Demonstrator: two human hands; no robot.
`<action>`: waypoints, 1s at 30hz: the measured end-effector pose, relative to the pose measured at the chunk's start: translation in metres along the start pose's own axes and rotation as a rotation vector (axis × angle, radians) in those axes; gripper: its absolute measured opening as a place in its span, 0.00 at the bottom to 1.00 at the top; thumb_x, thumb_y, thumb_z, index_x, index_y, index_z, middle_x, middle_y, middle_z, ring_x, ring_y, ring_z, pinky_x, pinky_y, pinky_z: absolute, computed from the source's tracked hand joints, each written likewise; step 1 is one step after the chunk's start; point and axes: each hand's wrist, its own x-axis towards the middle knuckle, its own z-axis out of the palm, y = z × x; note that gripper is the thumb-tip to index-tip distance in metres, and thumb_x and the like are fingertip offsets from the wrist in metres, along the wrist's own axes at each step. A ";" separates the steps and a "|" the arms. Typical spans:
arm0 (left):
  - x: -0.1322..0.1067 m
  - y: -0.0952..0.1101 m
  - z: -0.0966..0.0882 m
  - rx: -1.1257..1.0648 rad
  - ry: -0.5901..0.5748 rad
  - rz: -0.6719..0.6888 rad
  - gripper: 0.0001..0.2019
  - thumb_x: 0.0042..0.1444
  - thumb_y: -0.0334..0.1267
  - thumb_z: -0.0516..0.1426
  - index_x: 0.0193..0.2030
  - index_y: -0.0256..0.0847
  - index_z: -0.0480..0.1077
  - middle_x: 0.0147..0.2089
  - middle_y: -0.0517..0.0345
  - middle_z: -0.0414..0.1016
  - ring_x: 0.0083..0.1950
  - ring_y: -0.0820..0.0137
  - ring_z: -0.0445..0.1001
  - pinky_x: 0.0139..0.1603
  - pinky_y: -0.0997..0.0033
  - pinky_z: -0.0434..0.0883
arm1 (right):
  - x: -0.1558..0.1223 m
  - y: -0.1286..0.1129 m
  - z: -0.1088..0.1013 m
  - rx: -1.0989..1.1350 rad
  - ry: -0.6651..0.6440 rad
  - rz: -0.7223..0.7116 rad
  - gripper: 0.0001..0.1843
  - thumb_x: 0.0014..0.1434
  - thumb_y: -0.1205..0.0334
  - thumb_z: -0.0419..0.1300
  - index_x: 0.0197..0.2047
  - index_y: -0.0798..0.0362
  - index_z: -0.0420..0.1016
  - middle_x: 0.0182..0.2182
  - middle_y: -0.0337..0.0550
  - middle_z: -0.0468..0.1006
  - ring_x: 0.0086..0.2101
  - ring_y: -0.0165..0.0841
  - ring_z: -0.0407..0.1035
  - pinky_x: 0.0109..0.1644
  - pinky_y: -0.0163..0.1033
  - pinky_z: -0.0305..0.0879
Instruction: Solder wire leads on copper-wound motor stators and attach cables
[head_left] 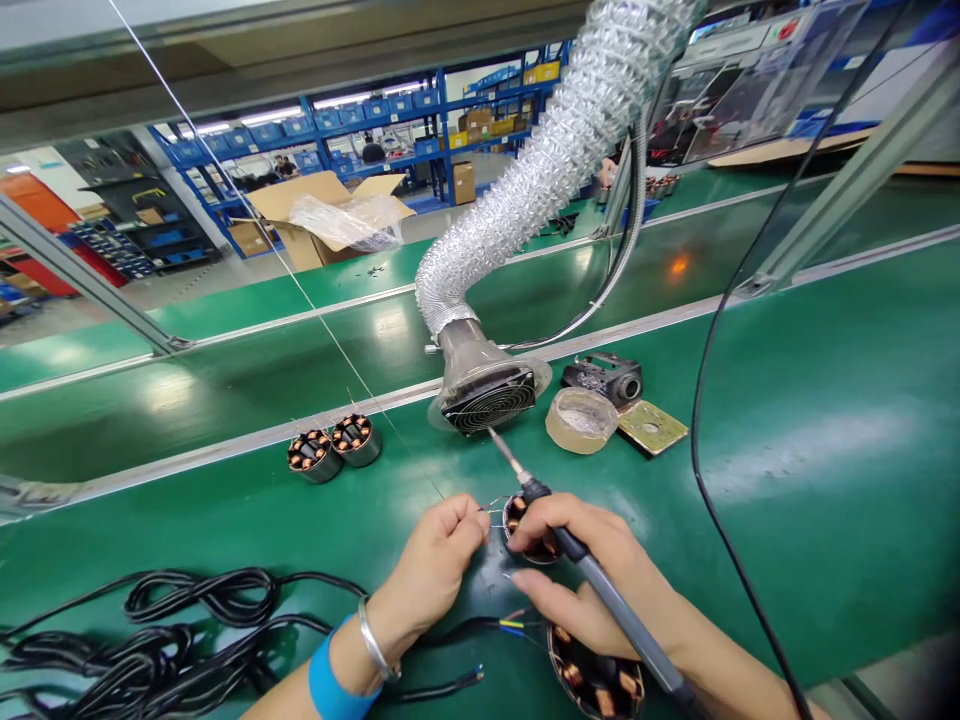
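My left hand (444,558) is closed in a pinch on thin wires (496,513) beside a motor stator (517,515) with copper windings. A thin silvery strand (300,285) runs down from the upper left to this hand. A soldering iron (611,590) rests in my right hand (592,565), its tip pointing up and away toward the fan of the fume hood. The right fingers reach over the stator and partly hide it. Below that hand lies a second stator (596,690), near a black cable end (510,625) with coloured cores.
Two more stators (334,450) stand at the left. A fume hood (491,385) hangs from a foil duct (525,180). Behind the iron are a round translucent dish (581,418), a soldering stand (606,376) and a sponge (652,428). Black cables (187,640) lie lower left; a cord (705,460) hangs right.
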 end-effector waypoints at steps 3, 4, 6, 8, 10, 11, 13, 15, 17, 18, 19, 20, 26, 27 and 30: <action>0.000 -0.002 -0.001 0.001 -0.009 -0.003 0.20 0.56 0.53 0.56 0.26 0.42 0.56 0.18 0.74 0.45 0.19 0.80 0.42 0.21 0.76 0.43 | 0.002 0.000 -0.004 0.030 -0.117 0.033 0.18 0.48 0.74 0.66 0.40 0.48 0.69 0.33 0.35 0.79 0.34 0.30 0.73 0.40 0.33 0.69; 0.000 -0.003 -0.001 0.003 -0.009 -0.005 0.19 0.56 0.53 0.55 0.26 0.42 0.56 0.18 0.74 0.46 0.19 0.80 0.42 0.21 0.76 0.43 | 0.003 0.001 -0.004 0.027 -0.128 0.018 0.18 0.49 0.74 0.66 0.40 0.48 0.69 0.33 0.35 0.79 0.34 0.30 0.73 0.40 0.33 0.69; 0.000 -0.004 0.000 0.007 -0.006 -0.008 0.18 0.57 0.52 0.54 0.26 0.41 0.56 0.18 0.74 0.46 0.19 0.80 0.42 0.21 0.76 0.42 | 0.005 0.005 -0.003 0.007 -0.119 -0.046 0.15 0.52 0.74 0.65 0.41 0.48 0.69 0.33 0.35 0.79 0.33 0.30 0.72 0.40 0.34 0.68; 0.000 -0.004 0.000 0.012 -0.004 -0.011 0.18 0.57 0.52 0.54 0.27 0.42 0.56 0.19 0.74 0.45 0.19 0.80 0.41 0.21 0.76 0.42 | 0.006 0.009 -0.001 -0.016 -0.066 -0.123 0.12 0.56 0.74 0.62 0.41 0.49 0.69 0.32 0.36 0.78 0.32 0.30 0.71 0.39 0.35 0.67; 0.000 -0.004 0.001 0.021 0.005 -0.014 0.17 0.57 0.51 0.53 0.26 0.42 0.56 0.19 0.74 0.44 0.19 0.79 0.41 0.20 0.76 0.42 | 0.006 0.013 0.001 -0.041 0.013 -0.159 0.12 0.58 0.74 0.59 0.43 0.50 0.68 0.32 0.38 0.77 0.31 0.30 0.70 0.38 0.36 0.67; 0.000 -0.004 0.002 0.028 0.013 -0.015 0.17 0.57 0.51 0.53 0.26 0.42 0.57 0.19 0.74 0.43 0.19 0.79 0.41 0.20 0.76 0.42 | 0.005 0.015 0.002 -0.050 0.041 -0.162 0.12 0.59 0.75 0.58 0.44 0.50 0.68 0.33 0.39 0.77 0.32 0.31 0.69 0.38 0.36 0.67; 0.000 -0.003 0.003 0.043 0.029 -0.012 0.17 0.58 0.51 0.52 0.26 0.42 0.57 0.18 0.74 0.43 0.19 0.79 0.41 0.20 0.76 0.42 | 0.003 0.017 0.004 -0.049 0.065 -0.156 0.13 0.60 0.75 0.56 0.45 0.51 0.67 0.34 0.41 0.75 0.33 0.31 0.69 0.37 0.36 0.67; -0.001 -0.002 0.004 0.062 0.040 -0.009 0.16 0.58 0.50 0.52 0.26 0.42 0.57 0.18 0.74 0.44 0.19 0.79 0.41 0.20 0.76 0.42 | 0.002 0.018 0.005 -0.027 0.065 -0.160 0.13 0.61 0.76 0.55 0.46 0.51 0.66 0.34 0.41 0.75 0.32 0.31 0.67 0.36 0.36 0.67; -0.001 -0.001 0.005 0.083 0.046 -0.007 0.16 0.57 0.51 0.52 0.26 0.42 0.57 0.18 0.74 0.44 0.19 0.78 0.41 0.20 0.76 0.42 | 0.002 0.018 0.006 -0.002 0.065 -0.165 0.13 0.61 0.76 0.53 0.45 0.51 0.66 0.33 0.40 0.74 0.32 0.31 0.67 0.35 0.35 0.67; -0.002 -0.001 0.006 0.093 0.048 -0.005 0.16 0.57 0.51 0.52 0.26 0.42 0.57 0.18 0.74 0.44 0.19 0.78 0.41 0.20 0.76 0.43 | 0.002 0.017 0.006 0.010 0.065 -0.163 0.13 0.61 0.76 0.53 0.44 0.51 0.66 0.33 0.40 0.74 0.32 0.31 0.67 0.35 0.35 0.67; -0.002 -0.001 0.007 0.104 0.051 0.000 0.17 0.57 0.51 0.52 0.26 0.42 0.57 0.17 0.74 0.44 0.19 0.78 0.41 0.20 0.75 0.43 | 0.002 0.016 0.006 0.020 0.065 -0.160 0.13 0.61 0.77 0.53 0.44 0.51 0.66 0.33 0.40 0.74 0.32 0.31 0.67 0.36 0.35 0.67; -0.002 -0.001 0.008 0.115 0.055 0.006 0.17 0.57 0.51 0.52 0.26 0.42 0.57 0.17 0.74 0.44 0.19 0.78 0.41 0.21 0.75 0.43 | 0.003 0.016 0.005 0.026 0.065 -0.156 0.13 0.61 0.77 0.53 0.44 0.51 0.67 0.33 0.40 0.74 0.32 0.31 0.67 0.36 0.36 0.68; -0.004 -0.001 0.010 0.195 0.095 0.037 0.17 0.58 0.52 0.51 0.25 0.42 0.56 0.18 0.72 0.46 0.21 0.77 0.44 0.22 0.75 0.46 | -0.001 0.015 0.003 -0.001 0.068 -0.175 0.16 0.58 0.76 0.56 0.49 0.53 0.69 0.36 0.44 0.76 0.34 0.34 0.68 0.36 0.39 0.69; -0.004 -0.002 0.010 0.203 0.096 0.038 0.17 0.58 0.52 0.51 0.25 0.42 0.56 0.18 0.72 0.46 0.21 0.77 0.44 0.22 0.75 0.46 | -0.003 0.015 0.002 0.003 0.080 -0.176 0.17 0.59 0.76 0.56 0.49 0.53 0.70 0.36 0.44 0.77 0.35 0.34 0.69 0.36 0.39 0.69; -0.004 -0.002 0.008 0.223 0.087 0.030 0.17 0.59 0.51 0.50 0.25 0.42 0.56 0.19 0.72 0.47 0.21 0.77 0.45 0.22 0.74 0.47 | -0.007 0.014 -0.003 0.033 0.149 -0.169 0.21 0.61 0.78 0.53 0.54 0.50 0.69 0.38 0.43 0.79 0.36 0.33 0.71 0.38 0.39 0.70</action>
